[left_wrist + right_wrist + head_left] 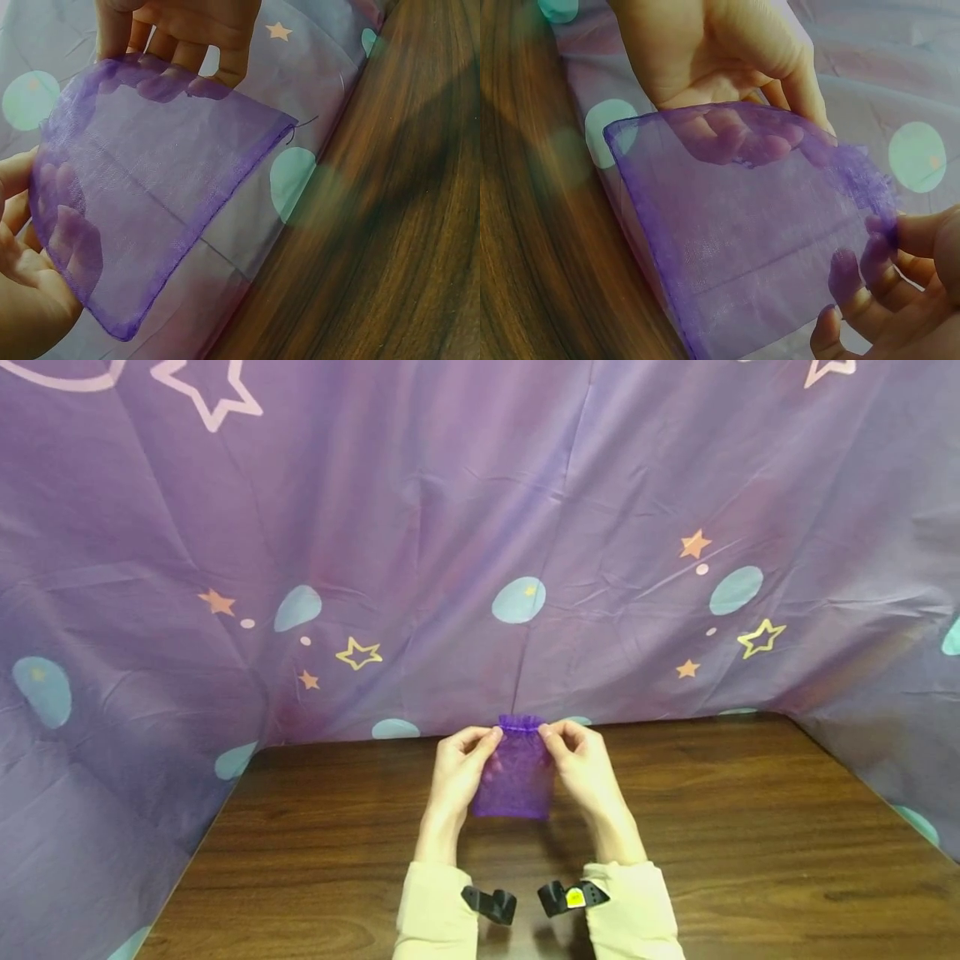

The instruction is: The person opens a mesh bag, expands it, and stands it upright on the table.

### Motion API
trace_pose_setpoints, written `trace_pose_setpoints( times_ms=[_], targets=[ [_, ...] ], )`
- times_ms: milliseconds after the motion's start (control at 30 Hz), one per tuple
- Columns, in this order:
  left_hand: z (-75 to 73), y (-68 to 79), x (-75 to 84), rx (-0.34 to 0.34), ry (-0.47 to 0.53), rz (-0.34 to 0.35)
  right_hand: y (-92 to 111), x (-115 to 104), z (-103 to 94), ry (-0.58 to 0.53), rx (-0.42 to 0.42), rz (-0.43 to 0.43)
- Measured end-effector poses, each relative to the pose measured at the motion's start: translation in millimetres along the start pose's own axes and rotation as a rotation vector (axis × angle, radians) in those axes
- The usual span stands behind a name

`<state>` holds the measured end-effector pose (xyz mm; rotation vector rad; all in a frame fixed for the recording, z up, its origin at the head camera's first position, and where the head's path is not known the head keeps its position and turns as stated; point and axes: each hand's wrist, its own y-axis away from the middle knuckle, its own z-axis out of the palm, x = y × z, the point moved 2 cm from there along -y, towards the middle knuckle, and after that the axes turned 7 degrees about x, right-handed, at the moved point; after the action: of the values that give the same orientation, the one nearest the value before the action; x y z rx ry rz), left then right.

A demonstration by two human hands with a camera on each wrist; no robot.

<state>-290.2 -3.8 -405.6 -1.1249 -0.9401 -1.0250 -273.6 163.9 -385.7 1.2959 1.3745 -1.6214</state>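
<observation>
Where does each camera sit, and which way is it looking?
Head: on the person's head, facing forward and down; left hand, right hand and cream fabric sleeves show.
Left wrist: on the left wrist, facing the sheer purple fabric pouch and patterned purple cloth backdrop; both hands show.
Right wrist: on the right wrist, facing the same pouch and backdrop; both hands show.
Shared: both wrist views show the pouch, both hands and the brown wood-grain table.

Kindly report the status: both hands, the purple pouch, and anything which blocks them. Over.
Left hand and right hand: pinching purple pouch near its gathered top. Pouch: held up over table, no contents visible. Nothing seen blocking it.
</observation>
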Motion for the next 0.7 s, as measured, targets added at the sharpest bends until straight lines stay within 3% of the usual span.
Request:
trace_pose_setpoints(
  times_ms=[400, 600, 700],
  targets=[
    [0.2, -0.5, 1.6, 0.017, -0.009, -0.022, -1.2, 3.1, 0.2, -0.026, 0.011, -0.005],
    [1.1, 5.8, 14.7, 0.026, -0.003, -0.019, -1.7, 3.6, 0.8, -0.028, 0.006, 0.007],
    [1.7, 4.2, 10.9, 0.032, -0.003, -0.023, -1.8, 4.3, -0.9, -0.022, 0.015, 0.014]
  ],
)
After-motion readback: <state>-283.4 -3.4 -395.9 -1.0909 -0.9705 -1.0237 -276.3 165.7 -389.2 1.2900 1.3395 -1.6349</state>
